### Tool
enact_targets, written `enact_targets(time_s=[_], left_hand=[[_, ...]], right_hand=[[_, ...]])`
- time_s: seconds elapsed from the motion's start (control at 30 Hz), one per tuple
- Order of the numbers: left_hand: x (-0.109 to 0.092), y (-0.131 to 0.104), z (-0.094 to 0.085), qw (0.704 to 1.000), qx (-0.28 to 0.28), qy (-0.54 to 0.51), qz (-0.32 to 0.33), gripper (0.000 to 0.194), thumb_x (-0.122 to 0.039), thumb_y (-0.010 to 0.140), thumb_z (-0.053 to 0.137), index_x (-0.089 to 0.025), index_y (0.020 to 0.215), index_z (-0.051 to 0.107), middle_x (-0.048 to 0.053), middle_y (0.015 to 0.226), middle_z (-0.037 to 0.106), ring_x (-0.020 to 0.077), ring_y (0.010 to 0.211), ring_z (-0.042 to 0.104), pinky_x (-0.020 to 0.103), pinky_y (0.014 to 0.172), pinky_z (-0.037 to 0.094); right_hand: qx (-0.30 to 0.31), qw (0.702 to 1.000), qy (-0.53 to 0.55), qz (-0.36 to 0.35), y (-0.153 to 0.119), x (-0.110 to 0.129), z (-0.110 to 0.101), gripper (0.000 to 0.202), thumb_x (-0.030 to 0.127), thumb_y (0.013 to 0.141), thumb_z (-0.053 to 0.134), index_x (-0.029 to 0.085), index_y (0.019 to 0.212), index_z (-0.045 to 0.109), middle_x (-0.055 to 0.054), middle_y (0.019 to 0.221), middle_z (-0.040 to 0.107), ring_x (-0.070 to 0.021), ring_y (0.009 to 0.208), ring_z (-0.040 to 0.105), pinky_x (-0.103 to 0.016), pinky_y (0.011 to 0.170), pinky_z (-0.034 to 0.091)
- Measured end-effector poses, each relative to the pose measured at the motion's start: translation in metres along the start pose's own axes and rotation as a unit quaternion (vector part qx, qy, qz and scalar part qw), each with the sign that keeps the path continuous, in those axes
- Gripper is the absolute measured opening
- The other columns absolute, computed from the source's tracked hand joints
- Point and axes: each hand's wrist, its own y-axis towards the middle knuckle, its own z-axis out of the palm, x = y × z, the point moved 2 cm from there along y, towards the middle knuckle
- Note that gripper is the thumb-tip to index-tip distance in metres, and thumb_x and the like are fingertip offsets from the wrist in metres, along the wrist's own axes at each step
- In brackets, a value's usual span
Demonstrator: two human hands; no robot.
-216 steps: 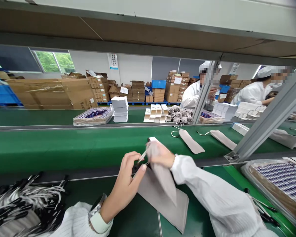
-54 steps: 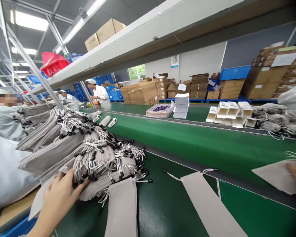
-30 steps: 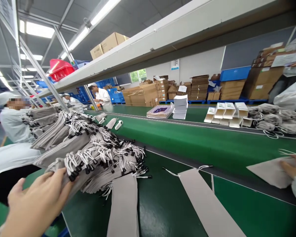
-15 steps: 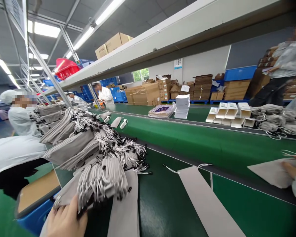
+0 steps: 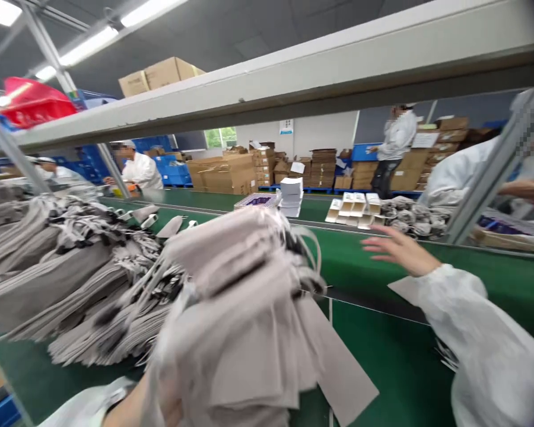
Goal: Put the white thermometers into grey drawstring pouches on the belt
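A thick bundle of grey drawstring pouches (image 5: 249, 308) with pale cords is raised in front of me, blurred by motion. My left hand (image 5: 162, 394) grips it from below on the near side, its fingers mostly hidden by the fabric. Over the green belt at right, my right hand (image 5: 400, 250) is stretched out with fingers apart and nothing in it. Below that forearm lies a single grey pouch (image 5: 403, 289), partly covered by my sleeve. Another flat pouch (image 5: 338, 367) sits on the green worktop behind the bundle. Large piles of pouches (image 5: 71, 284) fill the left side.
A white overhead shelf (image 5: 231, 89) crosses the view, and a metal post (image 5: 493, 172) stands at right. Across the belt are a white paper stack (image 5: 291, 196), open white boxes (image 5: 356, 204) and bundled grey pouches (image 5: 413, 216). Co-workers in white stand beyond and at right.
My left hand has lifted a bundle off the pile and brought it to the middle. My right hand has let go of its pouch and moved left. The view has turned right.
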Motion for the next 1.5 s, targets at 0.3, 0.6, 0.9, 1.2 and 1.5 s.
enact_targets(time_s=[0.3,0.6,0.9,1.2,1.5], left_hand=[[0.057,0.017,0.102,0.945,0.223,-0.052,-0.233,0.051,-0.03,0.069,0.061,-0.012,0.112,0.041,0.014,0.102,0.059,0.028,0.096,0.056,0.036,0.081,0.045],[0.013,0.026,0.101,0.946,0.227,0.208,0.105,0.056,-0.035,0.068,0.061,-0.025,0.12,0.042,0.004,0.131,0.037,0.0282,0.125,0.02,0.04,0.103,0.014],[0.011,0.029,0.116,0.936,0.35,-0.016,0.023,0.031,-0.031,0.083,0.039,-0.023,0.112,0.045,0.002,0.122,0.047,0.0203,0.113,0.04,0.031,0.091,0.035],[0.006,0.035,0.115,0.946,0.307,0.067,0.081,0.019,-0.023,0.076,0.049,-0.017,0.094,0.05,0.005,0.099,0.058,0.0199,0.093,0.053,0.029,0.082,0.04],[-0.008,0.05,0.08,0.983,0.178,0.005,0.04,0.037,-0.029,0.068,0.057,-0.021,0.104,0.049,0.005,0.101,0.061,0.0205,0.086,0.059,0.027,0.069,0.048]], right_hand=[[0.256,0.95,-0.149,-0.098,-0.037,0.016,0.063,0.069,0.052,0.067,0.055,0.027,0.127,0.031,-0.009,0.125,0.04,-0.0243,0.112,0.04,-0.04,0.088,0.038],[0.202,0.947,-0.087,-0.234,-0.049,0.038,0.057,0.047,0.039,0.052,0.07,0.015,0.09,0.057,-0.003,0.082,0.061,-0.0185,0.076,0.057,-0.03,0.069,0.045],[0.212,0.954,-0.014,-0.211,-0.032,0.019,0.064,0.045,0.031,0.047,0.075,0.015,0.081,0.051,0.0,0.076,0.056,-0.0143,0.069,0.054,-0.027,0.062,0.045],[0.276,0.934,-0.027,-0.227,-0.032,0.019,0.065,0.051,0.031,0.052,0.073,0.014,0.096,0.054,-0.005,0.086,0.059,-0.0166,0.077,0.056,-0.029,0.071,0.046],[0.112,0.967,0.005,-0.228,-0.029,0.021,-0.019,0.049,0.052,0.052,0.066,0.018,0.087,0.058,-0.008,0.086,0.059,-0.0233,0.078,0.057,-0.035,0.07,0.045]])
